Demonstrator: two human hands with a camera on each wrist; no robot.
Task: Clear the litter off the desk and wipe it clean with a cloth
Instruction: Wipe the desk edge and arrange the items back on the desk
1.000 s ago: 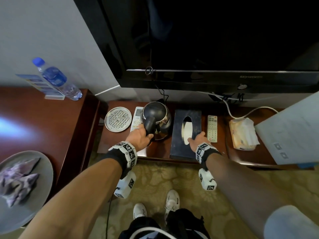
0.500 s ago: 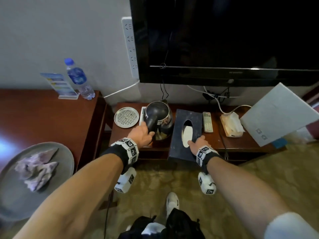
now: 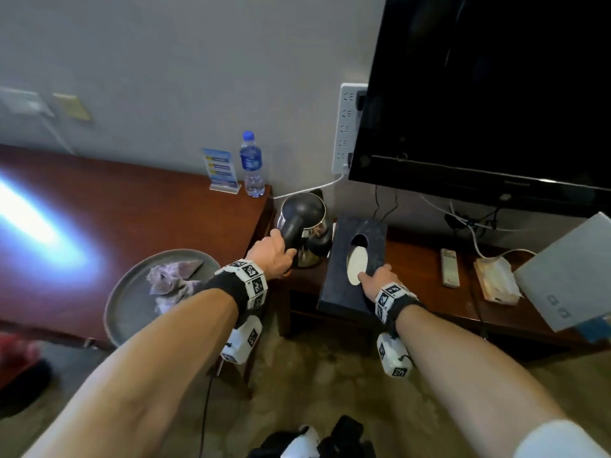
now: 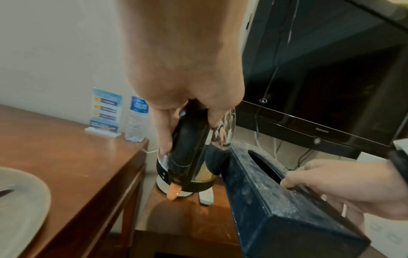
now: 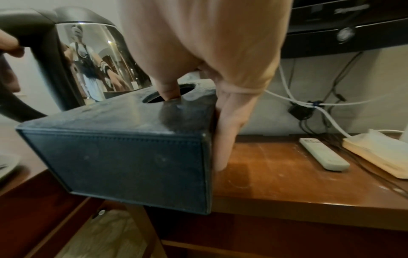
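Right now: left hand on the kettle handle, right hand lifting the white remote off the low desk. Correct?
Not quite. The left hand does grip the kettle handle, but the right hand holds the dark tissue box, thumb in its opening, not the remote. The right wrist view shows the white remote lying untouched on the low desk.

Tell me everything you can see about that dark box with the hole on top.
The tissue box is a long, dark blue-black rectangular cover, seemingly leather-like with stitched edges, its surface dusty. An oval slot in its top shows white tissue. The right hand grips its near end, thumb hooked into the slot and fingers down the side. It is tilted and lifted, its near end overhanging the low wooden table, beside the kettle.
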